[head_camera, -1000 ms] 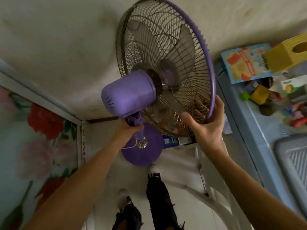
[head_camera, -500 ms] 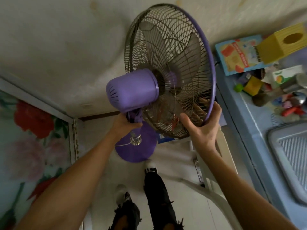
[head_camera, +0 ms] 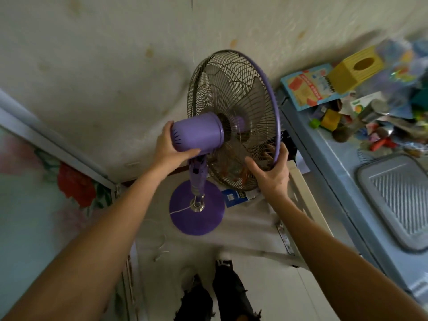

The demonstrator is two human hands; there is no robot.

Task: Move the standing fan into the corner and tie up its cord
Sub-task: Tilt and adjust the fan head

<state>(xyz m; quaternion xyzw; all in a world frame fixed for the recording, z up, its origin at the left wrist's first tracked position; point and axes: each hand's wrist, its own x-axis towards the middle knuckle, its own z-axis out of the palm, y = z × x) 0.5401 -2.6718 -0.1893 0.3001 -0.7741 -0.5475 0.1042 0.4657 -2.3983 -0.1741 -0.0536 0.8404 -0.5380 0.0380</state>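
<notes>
The purple standing fan (head_camera: pixel 234 117) stands upright near the wall, its round purple base (head_camera: pixel 196 213) on the floor. My left hand (head_camera: pixel 168 148) wraps the purple motor housing (head_camera: pixel 196 132) from the left and beneath. My right hand (head_camera: pixel 272 173) grips the lower right edge of the wire cage and its purple rim. A thin white cord (head_camera: pixel 179 210) leaves the pole foot and trails over the base; more of it lies loose on the floor (head_camera: pixel 161 250) in front.
A blue table (head_camera: pixel 324 158) heaped with boxes and toys runs along the right, with a grey tray (head_camera: pixel 393 195) on it. A white chair frame (head_camera: pixel 298 188) sits between fan and table. A flowered panel (head_camera: pixel 69 181) stands at the left. My legs are below.
The fan has moved away from me toward the wall and now rests on its base. My left hand shifted from the neck up onto the motor housing. The right hand kept the cage rim.
</notes>
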